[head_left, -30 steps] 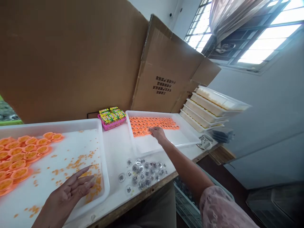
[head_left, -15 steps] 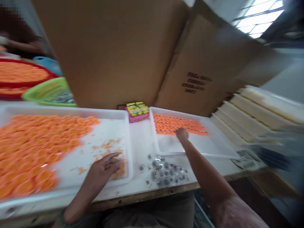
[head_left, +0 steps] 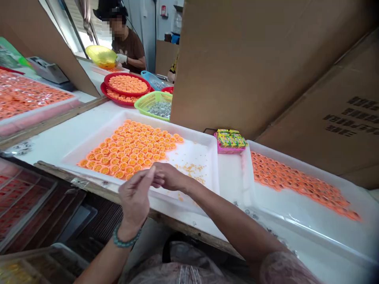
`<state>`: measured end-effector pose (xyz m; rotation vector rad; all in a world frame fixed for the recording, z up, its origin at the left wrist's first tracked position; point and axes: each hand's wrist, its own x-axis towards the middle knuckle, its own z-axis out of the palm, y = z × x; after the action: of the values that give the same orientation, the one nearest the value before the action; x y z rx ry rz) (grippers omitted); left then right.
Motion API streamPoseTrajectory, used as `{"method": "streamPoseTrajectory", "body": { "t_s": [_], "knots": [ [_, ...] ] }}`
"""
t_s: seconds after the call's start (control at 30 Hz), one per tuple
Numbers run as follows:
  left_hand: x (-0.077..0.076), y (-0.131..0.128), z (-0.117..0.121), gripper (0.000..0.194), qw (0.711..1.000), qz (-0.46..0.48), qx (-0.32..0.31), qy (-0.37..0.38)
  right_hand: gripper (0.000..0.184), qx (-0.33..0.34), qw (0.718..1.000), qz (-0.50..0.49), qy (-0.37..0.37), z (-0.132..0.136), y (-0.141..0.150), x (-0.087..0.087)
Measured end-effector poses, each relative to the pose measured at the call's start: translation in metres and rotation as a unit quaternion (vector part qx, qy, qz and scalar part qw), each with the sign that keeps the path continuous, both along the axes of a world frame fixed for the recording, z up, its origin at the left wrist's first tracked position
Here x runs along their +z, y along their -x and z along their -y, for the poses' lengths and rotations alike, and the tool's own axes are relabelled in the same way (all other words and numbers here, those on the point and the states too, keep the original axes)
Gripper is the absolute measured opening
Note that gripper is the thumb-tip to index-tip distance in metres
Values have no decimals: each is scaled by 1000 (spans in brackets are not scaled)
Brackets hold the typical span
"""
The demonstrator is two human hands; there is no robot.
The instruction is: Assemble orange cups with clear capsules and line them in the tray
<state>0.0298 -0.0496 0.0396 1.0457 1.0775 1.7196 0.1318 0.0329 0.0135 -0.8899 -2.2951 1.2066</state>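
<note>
My left hand (head_left: 136,197), with a beaded bracelet (head_left: 126,240) on its wrist, is closed with thumb and fingers together. My right hand (head_left: 170,176) meets it, fingers curled inward at the left fingertips. Anything pinched between them is hidden. Both are above the near edge of a white tray (head_left: 211,152). Small round orange cups (head_left: 133,150) with yellow-orange bits inside fill its left and middle. Loose orange crumbs (head_left: 192,169) are scattered on its bare right part. In a second white tray (head_left: 296,201) to the right lie rows of orange pieces (head_left: 299,185) with dark centres.
Between the trays stands a pink basket (head_left: 231,150) of small yellow-green packets. Cardboard (head_left: 251,59) rises behind. Farther back are red trays (head_left: 127,85) of orange pieces, a green basket (head_left: 152,104) of clear pieces, and a person (head_left: 130,47) with a yellow bowl (head_left: 101,56).
The view has swung left. My right hand has left the right tray and come across to my left hand over the left tray. My left hand's fingers have closed.
</note>
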Motion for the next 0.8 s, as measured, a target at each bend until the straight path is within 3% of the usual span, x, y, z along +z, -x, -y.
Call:
{"method": "streamPoseTrajectory", "body": {
  "t_s": [0.13,0.3,0.47,0.63,0.8],
  "knots": [
    [-2,40,-13,10,993,27,116,13,22,84,987,110,-77,-12,28,-14],
    [-5,54,-15,12,989,30,126,65,18,71,951,230,-193,-7,9,-19],
    [-11,40,-22,14,993,9,60,98,19,-2,943,265,-202,1,-38,-24],
    [-22,18,-40,19,985,-72,-41,150,19,-82,943,257,-195,11,-73,-34],
    [-25,-11,-49,30,968,-64,-131,204,31,-211,950,152,-176,26,-89,-15]
  ]
}}
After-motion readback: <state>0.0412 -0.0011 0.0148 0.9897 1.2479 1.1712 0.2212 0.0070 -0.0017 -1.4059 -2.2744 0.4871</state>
